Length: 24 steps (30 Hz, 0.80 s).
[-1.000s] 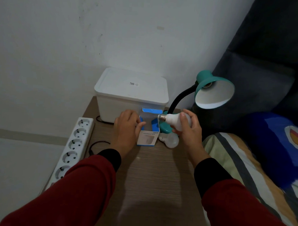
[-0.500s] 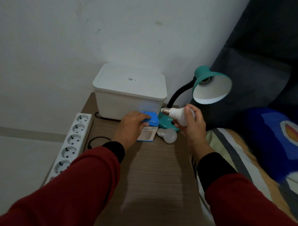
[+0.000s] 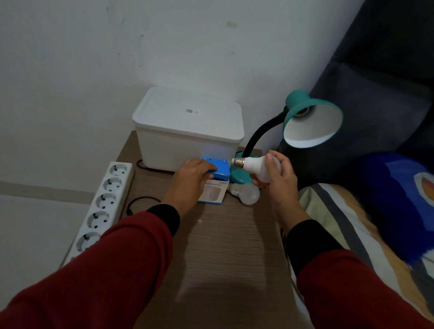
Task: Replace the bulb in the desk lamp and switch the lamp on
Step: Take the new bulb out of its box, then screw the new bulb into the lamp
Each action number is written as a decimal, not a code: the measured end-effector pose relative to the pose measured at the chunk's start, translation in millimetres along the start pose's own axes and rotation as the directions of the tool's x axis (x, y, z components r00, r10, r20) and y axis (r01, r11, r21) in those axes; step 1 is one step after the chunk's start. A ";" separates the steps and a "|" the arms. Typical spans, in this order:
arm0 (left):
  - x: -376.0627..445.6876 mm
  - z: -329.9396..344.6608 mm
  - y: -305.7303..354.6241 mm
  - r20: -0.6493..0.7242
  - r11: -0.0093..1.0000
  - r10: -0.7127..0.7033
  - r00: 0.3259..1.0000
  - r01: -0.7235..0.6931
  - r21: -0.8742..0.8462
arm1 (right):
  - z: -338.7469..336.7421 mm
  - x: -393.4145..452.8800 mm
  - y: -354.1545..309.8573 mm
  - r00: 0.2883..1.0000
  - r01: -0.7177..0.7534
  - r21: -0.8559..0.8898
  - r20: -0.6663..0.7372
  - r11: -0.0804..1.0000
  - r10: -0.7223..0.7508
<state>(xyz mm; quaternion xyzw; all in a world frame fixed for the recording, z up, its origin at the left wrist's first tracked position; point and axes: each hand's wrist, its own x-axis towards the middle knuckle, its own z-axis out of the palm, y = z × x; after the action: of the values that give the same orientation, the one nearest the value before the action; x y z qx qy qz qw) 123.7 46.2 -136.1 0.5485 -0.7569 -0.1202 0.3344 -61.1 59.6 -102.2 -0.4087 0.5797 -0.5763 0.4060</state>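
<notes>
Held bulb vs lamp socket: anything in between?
Nothing solid. In the head view the bulb in the right hand sits below-left of the empty socket; only the black gooseneck runs alongside that gap.

White lidded storage box (image 3: 187, 129) at back of wooden table (image 3: 230, 258), against wall. White power strip (image 3: 100, 209) along table's left edge, 5 sockets visible. Black cable (image 3: 138, 202) looped beside it. Striped bedding (image 3: 337, 217) at right.

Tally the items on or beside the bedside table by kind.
Light bulbs: 2, held bulb, lying bulb
Desk lamp: 1
Blue box: 1
White lidded container: 1
Power strip: 1
Total: 6
</notes>
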 end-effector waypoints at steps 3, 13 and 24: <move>1.2 -1.5 -0.5 0.021 1.000 0.003 1.000 -0.003 0.011 | 0.2 0.8 0.1 1.000 0.004 -0.009 0.005 1.000 -0.004; 1.2 -4.5 -1.6 0.150 0.998 -0.020 0.988 0.012 0.059 | -0.8 -4.7 -3.3 1.000 -0.019 -0.007 -0.006 1.000 0.019; 86.3 -40.5 98.4 -0.056 0.980 0.176 0.983 -0.181 -0.087 | -26.3 -11.4 -50.5 0.850 0.197 -0.175 -0.459 0.965 -0.257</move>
<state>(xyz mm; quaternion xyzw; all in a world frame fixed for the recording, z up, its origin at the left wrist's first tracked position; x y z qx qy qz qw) 60.7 11.5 -19.5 0.4653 -0.7884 -0.1111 0.3867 -81.7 79.1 -51.6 -0.3434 0.6431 -0.6669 0.1538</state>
